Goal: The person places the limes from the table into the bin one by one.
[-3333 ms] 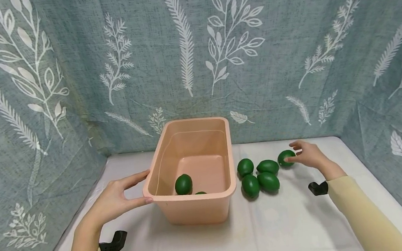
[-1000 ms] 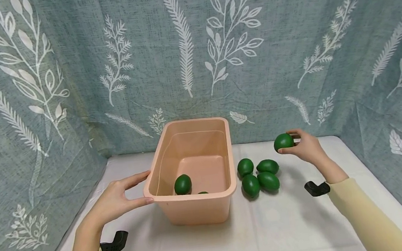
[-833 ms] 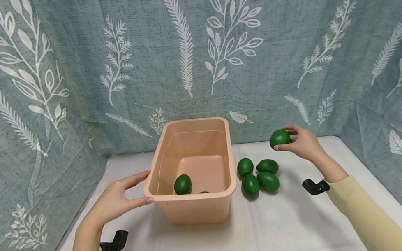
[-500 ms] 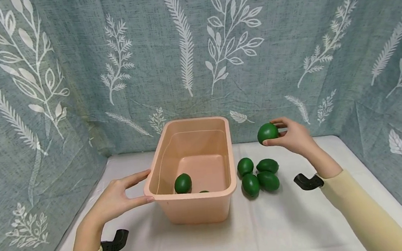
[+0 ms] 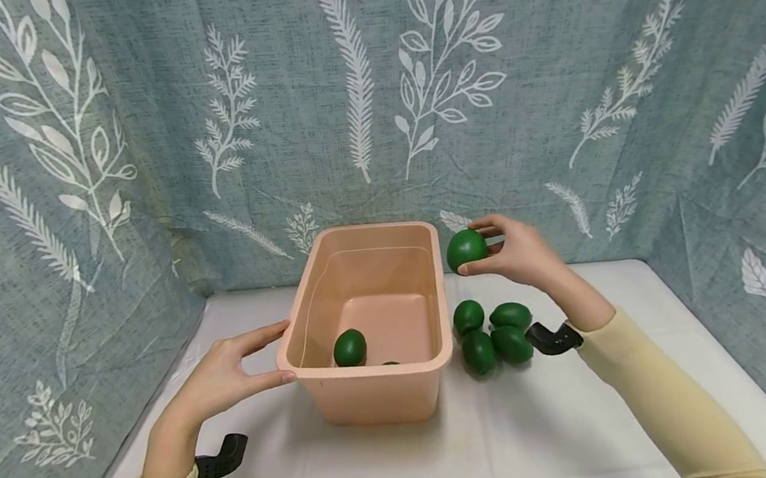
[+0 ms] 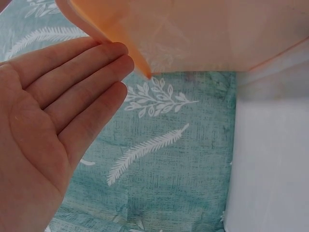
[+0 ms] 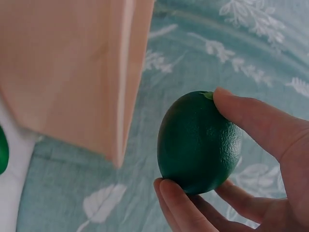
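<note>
My right hand (image 5: pixel 518 253) pinches a green lime (image 5: pixel 467 251) between thumb and fingers, held up in the air just right of the pink plastic bin (image 5: pixel 380 397). In the right wrist view the lime (image 7: pixel 199 142) shows dimpled skin and a small stem tip by the thumb. My left hand (image 5: pixel 222 379) touches the bin's left rim with straight fingers and the thumb near the front corner; the left wrist view shows the fingers (image 6: pixel 91 87) extended against it. Inside the bin lies one lime (image 5: pixel 350 348), with the top of another (image 5: pixel 391 363) peeking over the front wall.
Several more limes (image 5: pixel 479 352) lie in a cluster on the white tablecloth (image 5: pixel 396 474), close to the bin's right side. A blue-green leaf-patterned cloth (image 5: pixel 355 116) hangs behind and along both sides. Black wrist cameras (image 5: pixel 222 456) sit on both wrists.
My right hand has taken the lime from the far right of the cluster, lifted it and carried it left toward the bin. The left hand stays on the rim.
</note>
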Tool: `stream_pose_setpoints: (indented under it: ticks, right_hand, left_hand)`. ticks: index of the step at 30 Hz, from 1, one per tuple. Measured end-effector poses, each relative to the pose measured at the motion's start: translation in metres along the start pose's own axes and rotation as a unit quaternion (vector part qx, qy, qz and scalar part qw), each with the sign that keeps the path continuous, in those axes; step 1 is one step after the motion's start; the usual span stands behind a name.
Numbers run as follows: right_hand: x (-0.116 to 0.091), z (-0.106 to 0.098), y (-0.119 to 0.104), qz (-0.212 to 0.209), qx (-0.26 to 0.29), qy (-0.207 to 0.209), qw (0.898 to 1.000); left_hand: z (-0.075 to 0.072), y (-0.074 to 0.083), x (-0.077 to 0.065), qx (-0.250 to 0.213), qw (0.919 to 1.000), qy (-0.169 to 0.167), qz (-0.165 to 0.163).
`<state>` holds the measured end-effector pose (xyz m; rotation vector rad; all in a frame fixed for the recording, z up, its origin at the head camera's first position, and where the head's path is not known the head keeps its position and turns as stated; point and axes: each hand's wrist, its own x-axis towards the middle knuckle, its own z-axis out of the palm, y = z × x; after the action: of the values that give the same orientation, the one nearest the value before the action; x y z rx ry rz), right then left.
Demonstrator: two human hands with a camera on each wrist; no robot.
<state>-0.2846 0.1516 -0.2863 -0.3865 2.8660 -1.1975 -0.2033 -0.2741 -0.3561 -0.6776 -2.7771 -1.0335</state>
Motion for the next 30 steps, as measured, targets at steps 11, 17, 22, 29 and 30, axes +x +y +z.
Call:
stream_pose_setpoints:
  ticks: [11,17,22,29,30]
  right_hand:
    - [0.014,0.025,-0.034,-0.02,-0.002,-0.032,0.999]
    - [0.02,0.039,-0.047,-0.031,-0.005,-0.039,0.999]
    - [0.021,0.042,-0.05,-0.041,0.025,-0.038,0.998]
    - [0.018,0.033,-0.043,-0.039,0.03,-0.032,0.998]
    - [0.017,0.032,-0.041,-0.035,0.029,-0.03,0.999]
  left_hand:
    - [0.001,-0.002,0.001,-0.002,1.0,0.002,0.003]
    - [0.002,-0.002,0.001,-0.007,1.0,-0.001,0.002]
    - [0.003,-0.002,0.002,-0.008,1.0,-0.002,0.006]
    - [0.002,0.001,0.002,-0.006,1.0,-0.003,0.001]
    - [0.002,0.001,0.001,-0.006,1.0,-0.003,0.002]
